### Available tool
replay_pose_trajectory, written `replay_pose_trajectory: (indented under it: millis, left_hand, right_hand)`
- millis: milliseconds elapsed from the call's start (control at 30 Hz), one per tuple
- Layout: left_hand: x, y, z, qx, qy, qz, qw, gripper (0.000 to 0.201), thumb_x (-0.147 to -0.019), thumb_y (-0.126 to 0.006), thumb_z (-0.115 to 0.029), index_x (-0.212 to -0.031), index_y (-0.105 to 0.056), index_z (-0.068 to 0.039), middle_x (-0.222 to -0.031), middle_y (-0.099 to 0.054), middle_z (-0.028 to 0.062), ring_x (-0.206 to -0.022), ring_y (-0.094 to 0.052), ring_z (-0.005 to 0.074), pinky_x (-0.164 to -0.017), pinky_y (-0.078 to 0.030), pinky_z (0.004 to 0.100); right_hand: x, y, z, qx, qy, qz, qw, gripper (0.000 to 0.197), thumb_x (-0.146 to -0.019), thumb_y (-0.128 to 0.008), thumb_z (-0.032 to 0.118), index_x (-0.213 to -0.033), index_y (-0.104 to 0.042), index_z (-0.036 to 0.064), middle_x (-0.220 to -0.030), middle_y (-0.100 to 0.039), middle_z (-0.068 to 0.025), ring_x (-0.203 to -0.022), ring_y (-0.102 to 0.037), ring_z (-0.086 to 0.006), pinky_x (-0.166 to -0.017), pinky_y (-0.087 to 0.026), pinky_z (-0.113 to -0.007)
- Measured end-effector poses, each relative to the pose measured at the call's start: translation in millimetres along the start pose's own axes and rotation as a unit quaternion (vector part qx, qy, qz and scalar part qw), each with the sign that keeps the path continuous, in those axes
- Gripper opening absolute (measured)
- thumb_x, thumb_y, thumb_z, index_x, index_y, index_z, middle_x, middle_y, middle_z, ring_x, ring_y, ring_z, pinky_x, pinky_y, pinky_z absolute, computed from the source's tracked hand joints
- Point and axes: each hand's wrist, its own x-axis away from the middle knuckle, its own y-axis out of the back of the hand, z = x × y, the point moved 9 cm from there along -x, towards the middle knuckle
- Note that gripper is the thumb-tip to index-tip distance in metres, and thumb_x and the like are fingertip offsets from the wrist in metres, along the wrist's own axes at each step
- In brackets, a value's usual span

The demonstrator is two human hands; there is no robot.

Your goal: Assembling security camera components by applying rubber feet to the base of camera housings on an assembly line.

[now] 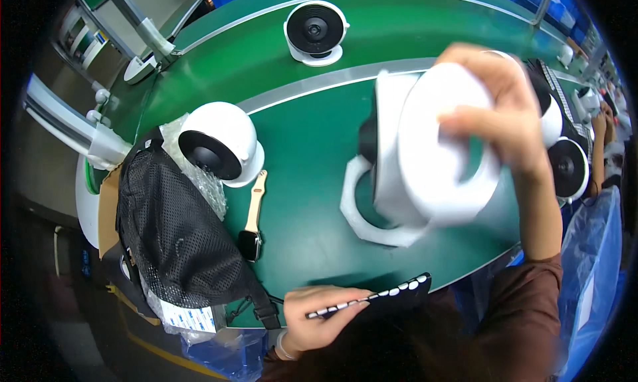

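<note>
My right hand (502, 106) grips a white camera-like device (435, 152) by its round base, fingers over the rim and thumb on the flat face. The device is tipped sideways above the green table, its black front partly hidden, and both it and the hand are blurred. Just below it is a white angular ring (350, 212); whether the two touch I cannot tell. Close to the table's front edge, my left hand (316, 319) pinches a black sheet with round white pads (399, 292), seen nearly edge-on.
At left, a black mesh bag (179, 236) lies beside a smartwatch (252, 216) and another white device (229, 132). One more device (316, 33) stands on the green conveyor behind. Further devices (568, 169) stand at right, near another person's hand (600, 124) and clear-blue plastic (595, 249).
</note>
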Motion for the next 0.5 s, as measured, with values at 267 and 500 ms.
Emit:
replay_pose_trajectory:
  millis: [267, 500]
  left_hand:
    - [-4, 4, -2, 0.062, 0.048, -0.075, 0.994, 0.012, -0.064, -0.063, 0.007, -0.076, -0.063, 0.004, -0.073, -0.064, 0.009, -0.066, -0.059, 0.0124, -0.062, -0.045, 0.0204]
    - [1, 11, -21, 0.016, -0.038, -0.142, 0.989, 0.009, -0.065, -0.065, 0.004, -0.072, -0.061, 0.004, -0.064, -0.06, 0.0046, -0.058, -0.054, 0.0065, -0.054, -0.041, 0.0172]
  right_hand:
    - [32, -25, -35, 0.061, -0.024, 0.023, 0.998, 0.025, -0.069, -0.066, 0.023, -0.075, -0.058, 0.0005, -0.065, -0.057, -0.0047, -0.059, -0.054, -0.0083, -0.055, -0.042, -0.021]
    - [55, -25, 21, 0.449, 0.203, -0.051, 0.869, 0.042, -0.069, -0.064, 0.039, -0.092, -0.057, 0.0038, -0.087, -0.054, -0.0129, -0.073, -0.055, -0.023, -0.064, -0.043, -0.03]
